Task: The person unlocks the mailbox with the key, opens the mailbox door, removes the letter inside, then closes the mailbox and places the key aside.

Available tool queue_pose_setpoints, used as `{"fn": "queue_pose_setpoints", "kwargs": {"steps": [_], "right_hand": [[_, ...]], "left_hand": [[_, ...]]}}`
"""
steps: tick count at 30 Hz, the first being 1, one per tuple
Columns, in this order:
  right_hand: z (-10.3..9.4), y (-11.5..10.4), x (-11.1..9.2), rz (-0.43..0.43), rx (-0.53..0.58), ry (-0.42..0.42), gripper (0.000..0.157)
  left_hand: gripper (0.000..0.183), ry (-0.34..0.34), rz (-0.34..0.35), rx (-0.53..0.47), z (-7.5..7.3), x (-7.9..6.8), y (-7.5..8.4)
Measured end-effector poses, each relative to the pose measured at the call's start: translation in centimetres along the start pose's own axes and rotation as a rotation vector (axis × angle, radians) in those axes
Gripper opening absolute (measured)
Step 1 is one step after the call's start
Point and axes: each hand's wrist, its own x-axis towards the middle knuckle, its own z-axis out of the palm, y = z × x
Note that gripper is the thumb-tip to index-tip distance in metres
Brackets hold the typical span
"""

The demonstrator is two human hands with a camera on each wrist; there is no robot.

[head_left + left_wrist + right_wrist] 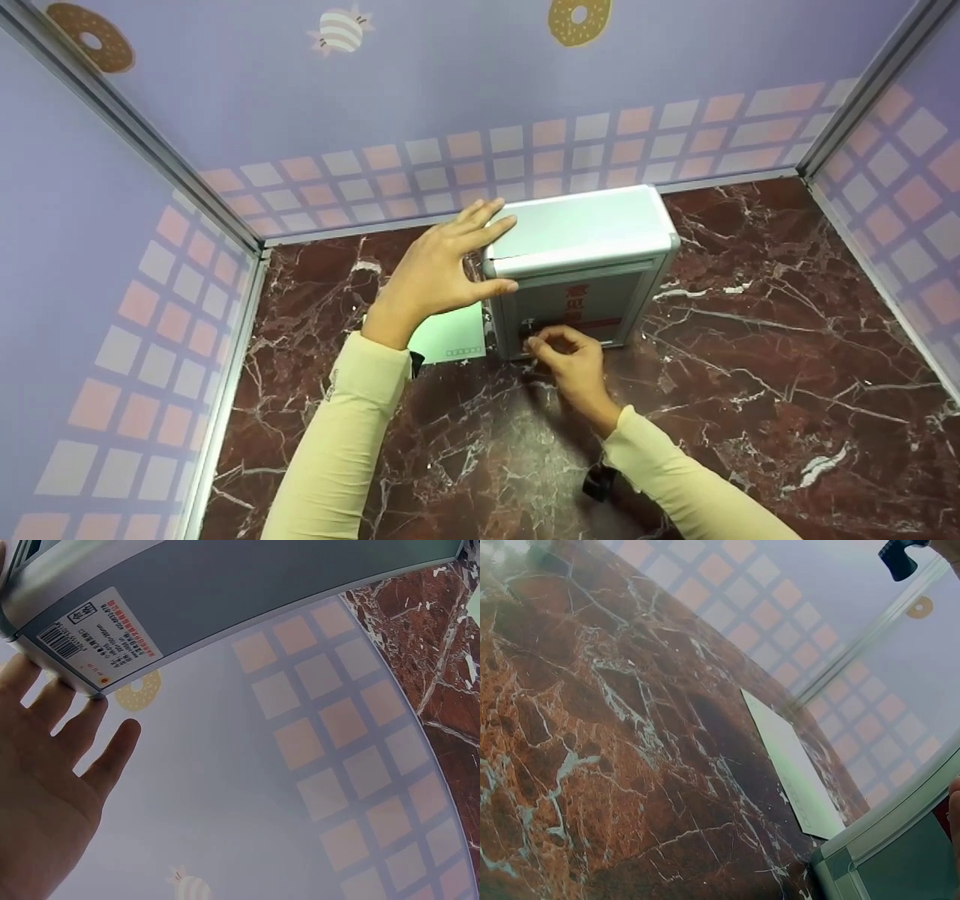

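A silver metal-edged box (585, 225) with red characters on its front stands upright on the marbled table. My left hand (442, 262) rests on its top left corner, thumb at the front edge and fingers over the top. In the left wrist view the fairly straight fingers of the left hand (56, 735) touch the box's edge beside a barcode label (90, 637). My right hand (574, 367) pinches a small key (531, 330) between thumb and index finger at the lock on the front's left side. The fingertips partly hide the key.
A pale envelope (454, 341) lies flat left of the box, partly behind my left arm. Lilac panels (450, 82) with pink and white squares enclose the marbled table (750, 360) at the back, left and right.
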Motion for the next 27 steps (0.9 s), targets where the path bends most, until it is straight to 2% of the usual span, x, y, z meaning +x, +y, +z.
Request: {"fn": "queue_pose_setpoints", "kwargs": {"steps": [10,17,27], "right_hand": [[0.06,0.24,0.17,0.099,0.103,-0.008,0.01],[0.09,0.13,0.31,0.112,0.139,-0.009,0.011],[0.0,0.42,0.35,0.135,0.13,0.007,0.011]], "left_hand": [[0.081,0.01,-0.005,-0.012,0.07,0.01,0.0],[0.081,-0.002,-0.019,-0.008,-0.06,0.09,0.07],[0.081,-0.029,-0.022,-0.004,-0.04,0.2,0.09]]}}
